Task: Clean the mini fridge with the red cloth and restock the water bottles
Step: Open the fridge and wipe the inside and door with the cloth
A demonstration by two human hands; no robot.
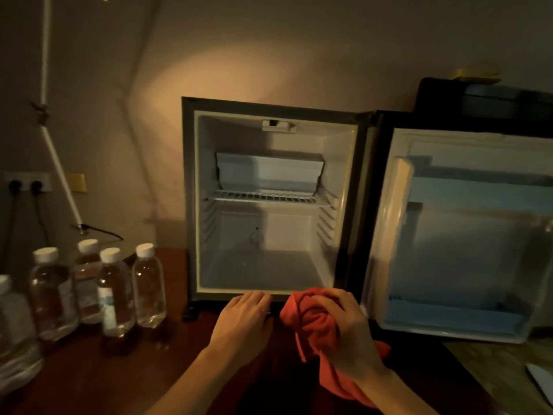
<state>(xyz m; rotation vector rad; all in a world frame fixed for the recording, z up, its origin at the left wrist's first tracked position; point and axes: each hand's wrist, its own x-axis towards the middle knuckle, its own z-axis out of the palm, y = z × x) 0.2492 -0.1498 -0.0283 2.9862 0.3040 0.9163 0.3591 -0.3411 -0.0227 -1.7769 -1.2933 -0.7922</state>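
Right hand (344, 319) clutches the bunched red cloth (317, 322), left hand (242, 319) flat, relaxed; emptied mini fridge (269, 265) gapes directly ahead.

water bottles (116, 292) labelled, print too blurred

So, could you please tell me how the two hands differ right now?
The left hand lies flat and open, holding nothing; the right hand is curled round the bunched red cloth. The left hand's fingertips reach the fridge at its bottom edge; the right hand sits just short of it. Both are bare and low before the open fridge.
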